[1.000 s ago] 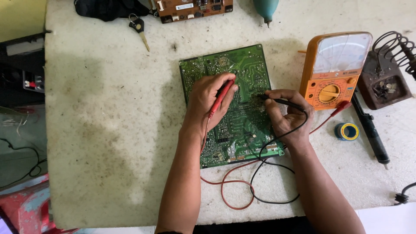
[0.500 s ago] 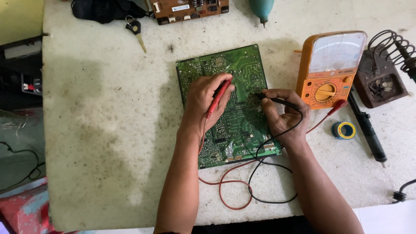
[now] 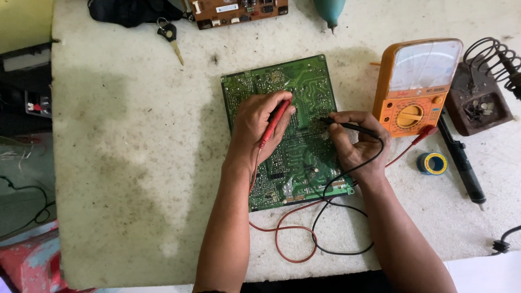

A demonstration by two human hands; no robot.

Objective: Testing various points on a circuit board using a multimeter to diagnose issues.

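A green circuit board [image 3: 306, 87] lies solder side up on the pale worktable [image 3: 135, 135]. My left hand [image 3: 258, 127] rests on the board and grips a red test probe [image 3: 275, 122], its tip touching the board near the middle. My right hand [image 3: 355, 144] holds a black test probe [image 3: 347, 126] with its tip on the board just right of the red one. Red and black leads [image 3: 304, 239] loop over the table's front and run to an orange analogue multimeter [image 3: 415, 87] at the right.
A soldering iron stand with coil [image 3: 485, 87] sits at the far right, a black soldering iron [image 3: 461, 163] and a small solder reel [image 3: 432, 163] beside the meter. A brown circuit board [image 3: 239, 11], a key [image 3: 171, 38] and a black cloth [image 3: 130, 11] lie at the back.
The view has shifted slightly. Both hands stay on the board with the probes in nearly the same spots.
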